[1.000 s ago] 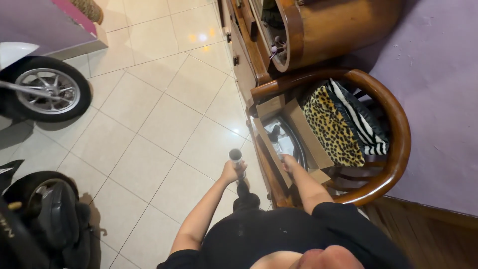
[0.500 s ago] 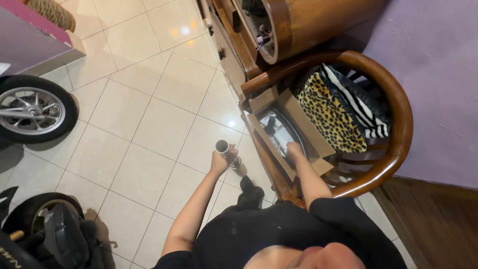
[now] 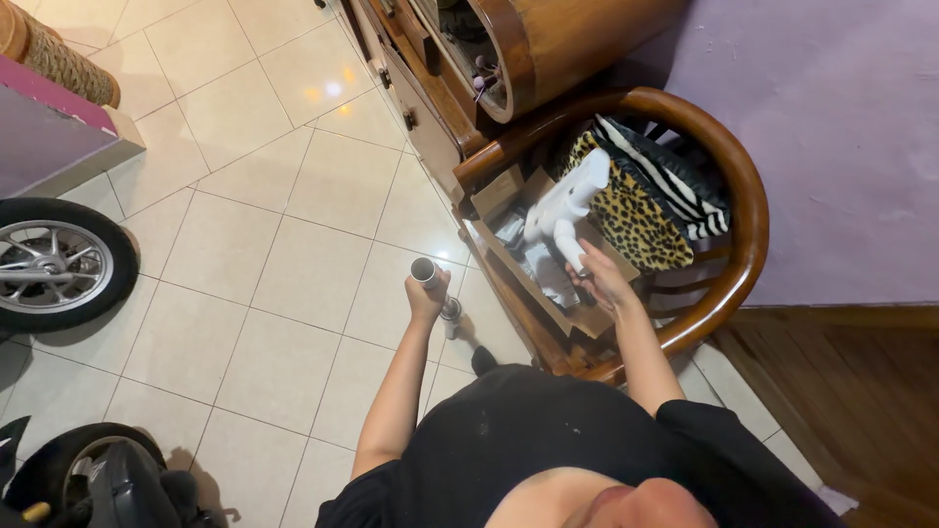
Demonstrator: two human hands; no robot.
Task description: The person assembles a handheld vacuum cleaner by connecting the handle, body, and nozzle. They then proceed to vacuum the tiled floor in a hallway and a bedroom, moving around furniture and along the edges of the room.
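My left hand (image 3: pixel 426 296) grips a dark tube (image 3: pixel 434 289) with a pale open end, held upright over the tiled floor. My right hand (image 3: pixel 599 277) holds a white handled appliance (image 3: pixel 567 207) by its handle, lifted above an open cardboard box (image 3: pixel 518 256). The box rests on the seat of a round wooden chair (image 3: pixel 736 186), with grey wrapped items inside. Leopard-print and zebra-striped cushions (image 3: pixel 653 203) lie on the seat beside the box.
A wooden cabinet (image 3: pixel 548 44) stands just beyond the chair. A motorbike wheel (image 3: pixel 61 264) is at the left and another vehicle part (image 3: pixel 108 479) at the bottom left. A purple wall (image 3: pixel 831 127) is on the right, and beige tiles (image 3: pixel 245 244) cover the floor.
My right hand has pulled the white appliance up out of the box. My left hand has risen a little with the tube. The camera has moved closer to the chair.
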